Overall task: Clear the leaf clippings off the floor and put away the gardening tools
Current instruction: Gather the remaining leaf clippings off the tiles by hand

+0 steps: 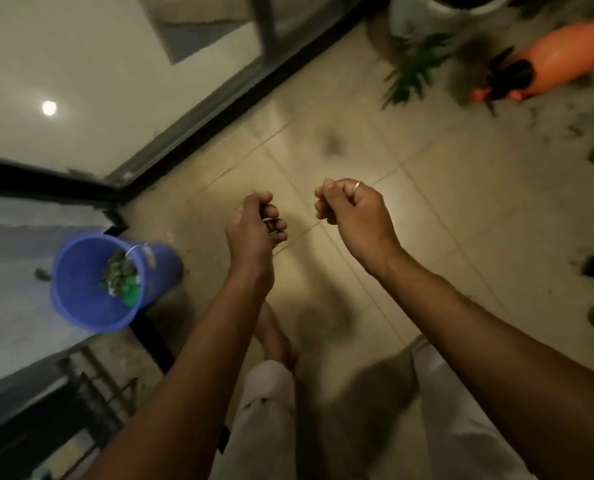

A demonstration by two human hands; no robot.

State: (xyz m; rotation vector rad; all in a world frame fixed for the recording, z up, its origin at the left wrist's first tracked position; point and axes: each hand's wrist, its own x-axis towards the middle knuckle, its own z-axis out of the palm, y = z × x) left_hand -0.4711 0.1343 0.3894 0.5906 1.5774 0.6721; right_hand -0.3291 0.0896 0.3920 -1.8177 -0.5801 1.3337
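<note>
Head view: left hand (254,226) and right hand (351,209) are curled, holding nothing seen. Pick up leaf bits (574,128) at 2 o'clock; drop them into blue bucket (77,271) at 8 o'clock.

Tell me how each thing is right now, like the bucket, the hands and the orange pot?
blue bucket, open at the top, partly filled
leaf clippings, piled inside the bucket
left hand, fingers curled, holding nothing I can see
right hand, fingers curled, holding nothing I can see
orange pot, lying on its side
floor, dark bits scattered at the right
</note>
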